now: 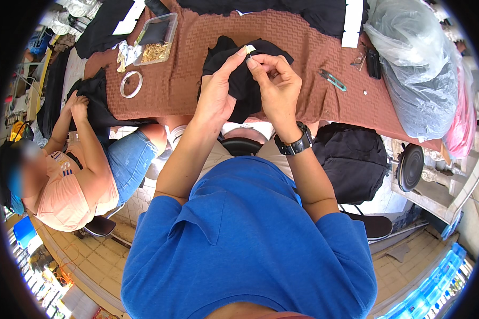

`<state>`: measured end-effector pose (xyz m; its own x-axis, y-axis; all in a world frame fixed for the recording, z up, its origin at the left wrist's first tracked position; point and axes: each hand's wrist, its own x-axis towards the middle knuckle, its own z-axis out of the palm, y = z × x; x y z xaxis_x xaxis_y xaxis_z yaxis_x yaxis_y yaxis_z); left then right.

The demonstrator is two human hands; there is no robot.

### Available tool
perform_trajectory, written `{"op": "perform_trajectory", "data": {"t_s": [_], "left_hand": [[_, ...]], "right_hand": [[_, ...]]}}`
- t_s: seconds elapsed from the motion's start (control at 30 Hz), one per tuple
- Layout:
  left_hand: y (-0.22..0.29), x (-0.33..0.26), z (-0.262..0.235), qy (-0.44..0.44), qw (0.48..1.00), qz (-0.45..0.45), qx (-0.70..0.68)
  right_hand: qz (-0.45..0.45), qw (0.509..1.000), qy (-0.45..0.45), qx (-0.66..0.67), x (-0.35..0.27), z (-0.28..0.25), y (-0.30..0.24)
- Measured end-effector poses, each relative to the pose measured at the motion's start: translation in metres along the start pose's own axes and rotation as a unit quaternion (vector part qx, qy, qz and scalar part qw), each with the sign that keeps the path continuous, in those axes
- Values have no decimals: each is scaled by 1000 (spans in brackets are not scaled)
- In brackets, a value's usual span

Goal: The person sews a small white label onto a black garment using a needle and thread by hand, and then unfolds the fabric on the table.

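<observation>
A piece of black cloth (248, 87) lies bunched at the near middle of the table, its upper part raised between my hands. My left hand (218, 93) pinches a small white label (249, 49) at the top of the cloth between thumb and fingertips. Right beside it, my right hand (278, 87) has thumb and forefinger pressed together on the dark edge of the cloth just below the label. The fingertips of both hands nearly touch. Exactly what lies between the right fingertips is too small to see.
Green thread snips (333, 81) lie right of my hands on the brown tablecloth (165, 98). A clear box (170, 32) with gold-coloured pins and a white ring (131, 84) lie left. Filled plastic bags (418, 64) stand right. Another person (85, 170) handles black cloth at left.
</observation>
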<state>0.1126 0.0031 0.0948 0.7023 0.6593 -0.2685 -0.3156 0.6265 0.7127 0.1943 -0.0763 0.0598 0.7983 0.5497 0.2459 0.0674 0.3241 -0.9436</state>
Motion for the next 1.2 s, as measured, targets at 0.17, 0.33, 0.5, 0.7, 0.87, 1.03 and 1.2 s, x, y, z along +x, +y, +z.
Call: {"op": "perform_trajectory", "data": {"t_s": [0.17, 0.33, 0.5, 0.7, 0.87, 1.03, 1.2], "left_hand": [[-2, 1, -1, 2, 1000, 13, 3], [-4, 2, -2, 2, 1000, 17, 5], [-3, 2, -3, 13, 1000, 19, 13], [-1, 1, 0, 18, 1000, 10, 5], [-1, 1, 0, 19, 1000, 12, 7], [-1, 1, 0, 16, 1000, 16, 7], [-2, 1, -1, 26, 1000, 4, 5]], "right_hand": [[8, 1000, 3, 17, 1, 0, 3], [1, 1000, 1, 11, 2, -2, 3], [0, 1000, -4, 10, 3, -2, 6], [-10, 1000, -6, 2, 3, -2, 6], [-4, 1000, -4, 10, 3, -1, 7], [6, 1000, -2, 14, 4, 0, 8], [-5, 1000, -7, 17, 4, -2, 12]]}}
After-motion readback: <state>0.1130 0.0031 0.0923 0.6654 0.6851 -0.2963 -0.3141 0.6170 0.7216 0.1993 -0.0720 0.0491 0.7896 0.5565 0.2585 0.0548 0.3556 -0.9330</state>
